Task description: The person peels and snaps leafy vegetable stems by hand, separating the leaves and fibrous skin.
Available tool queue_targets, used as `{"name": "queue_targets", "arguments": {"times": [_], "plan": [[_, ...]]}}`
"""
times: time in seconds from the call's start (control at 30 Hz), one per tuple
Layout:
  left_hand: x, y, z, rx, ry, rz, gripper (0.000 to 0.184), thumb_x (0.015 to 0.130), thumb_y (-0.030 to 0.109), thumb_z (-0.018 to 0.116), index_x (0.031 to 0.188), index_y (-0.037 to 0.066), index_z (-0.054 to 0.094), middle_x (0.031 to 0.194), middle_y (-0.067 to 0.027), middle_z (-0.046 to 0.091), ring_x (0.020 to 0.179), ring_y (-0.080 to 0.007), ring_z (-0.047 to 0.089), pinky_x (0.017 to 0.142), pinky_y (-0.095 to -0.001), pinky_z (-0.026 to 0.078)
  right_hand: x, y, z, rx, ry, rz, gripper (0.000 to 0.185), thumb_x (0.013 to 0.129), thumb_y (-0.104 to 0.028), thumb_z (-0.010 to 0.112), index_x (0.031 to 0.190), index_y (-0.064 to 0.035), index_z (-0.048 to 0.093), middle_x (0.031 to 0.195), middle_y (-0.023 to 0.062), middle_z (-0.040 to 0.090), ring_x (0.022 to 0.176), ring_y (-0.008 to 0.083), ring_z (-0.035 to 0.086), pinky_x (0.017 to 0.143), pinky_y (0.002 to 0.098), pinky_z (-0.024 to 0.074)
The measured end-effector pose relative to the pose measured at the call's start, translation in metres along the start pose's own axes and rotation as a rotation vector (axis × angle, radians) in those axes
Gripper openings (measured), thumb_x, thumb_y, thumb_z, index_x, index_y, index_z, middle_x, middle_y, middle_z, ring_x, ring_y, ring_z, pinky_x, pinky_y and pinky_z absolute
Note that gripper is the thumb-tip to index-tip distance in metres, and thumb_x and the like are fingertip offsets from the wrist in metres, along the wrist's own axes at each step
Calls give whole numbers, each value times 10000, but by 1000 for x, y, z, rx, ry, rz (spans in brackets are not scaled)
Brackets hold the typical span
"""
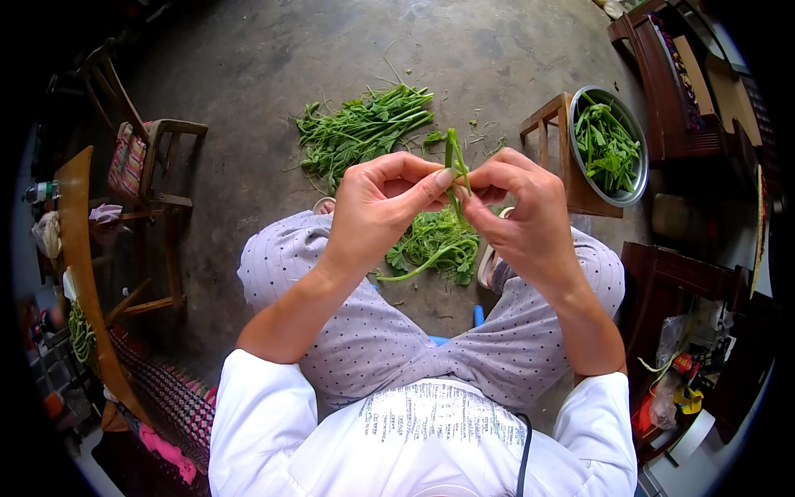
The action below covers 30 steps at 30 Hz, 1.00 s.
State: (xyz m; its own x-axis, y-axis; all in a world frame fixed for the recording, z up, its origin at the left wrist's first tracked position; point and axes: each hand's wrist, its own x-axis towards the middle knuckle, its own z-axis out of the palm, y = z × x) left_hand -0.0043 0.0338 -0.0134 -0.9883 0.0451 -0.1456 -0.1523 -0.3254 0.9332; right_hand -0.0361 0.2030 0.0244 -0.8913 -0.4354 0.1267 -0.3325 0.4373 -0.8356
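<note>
Both hands meet in front of the knees around a green stem (451, 153) that stands nearly upright between them. My left hand (389, 195) pinches it between thumb and fingers. From the other side, my right hand (517, 199) holds the same stem with its thumb and fingertips. Beyond the hands, a pile of leafy green stalks (364, 128) lies on the floor. Between the feet is a heap of thin green trimmings (439, 240), partly hidden by the hands.
At right, a metal basin (642, 170) of cut greens rests on a wooden stool (596, 199). A wooden chair (153, 145) with a patterned cushion stands at left, near a wooden table edge (79, 240). Dark wooden furniture (675, 269) lines the right side.
</note>
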Motion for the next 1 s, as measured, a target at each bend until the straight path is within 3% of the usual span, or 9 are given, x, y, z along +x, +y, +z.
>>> {"name": "queue_targets", "arguments": {"times": [0.4, 0.57, 0.67, 0.83, 1.0], "plan": [[0, 3, 0, -2, -5, -60, 188, 875, 129, 631, 982, -25, 636, 883, -93, 672, 780, -134, 651, 739, -271, 546, -1, -1, 2, 64, 52, 76, 95, 744, -24, 649, 826, 23, 643, 732, 91, 600, 636, 145, 611, 581, 248, 486], [0, 1, -2, -60, -54, -85, 208, 886, 126, 617, 1010, -41, 609, 904, -87, 659, 785, -121, 645, 715, -239, 550, 2, 1, -2, 400, 29, 301, 126, 823, -76, 647, 868, 40, 630, 762, 33, 634, 673, 50, 577, 577, 189, 457], [-1, 2, -3, -92, -61, -119, 201, 899, 125, 596, 1015, -40, 592, 916, -85, 653, 799, -127, 646, 721, -247, 552, 4, 11, -5, 580, 29, 334, 152, 851, -101, 642, 906, 39, 625, 777, 14, 635, 679, 36, 565, 580, 177, 453], [-1, 1, -9, -96, -104, -200, 243, 899, 178, 602, 1044, -15, 572, 927, -81, 651, 814, -143, 651, 756, -270, 544, 7, 21, -16, 954, -108, 386, 199, 878, -169, 637, 971, 7, 626, 885, 39, 649, 790, 72, 588, 718, 207, 464], [-4, 1, -10, -132, -166, -226, 240, 899, 175, 601, 1037, -19, 571, 907, -66, 641, 806, -127, 647, 735, -252, 546, 10, 25, -17, 1223, -132, 379, 224, 891, -166, 611, 1028, 8, 578, 972, 84, 633, 854, 113, 597, 740, 230, 486]]}}
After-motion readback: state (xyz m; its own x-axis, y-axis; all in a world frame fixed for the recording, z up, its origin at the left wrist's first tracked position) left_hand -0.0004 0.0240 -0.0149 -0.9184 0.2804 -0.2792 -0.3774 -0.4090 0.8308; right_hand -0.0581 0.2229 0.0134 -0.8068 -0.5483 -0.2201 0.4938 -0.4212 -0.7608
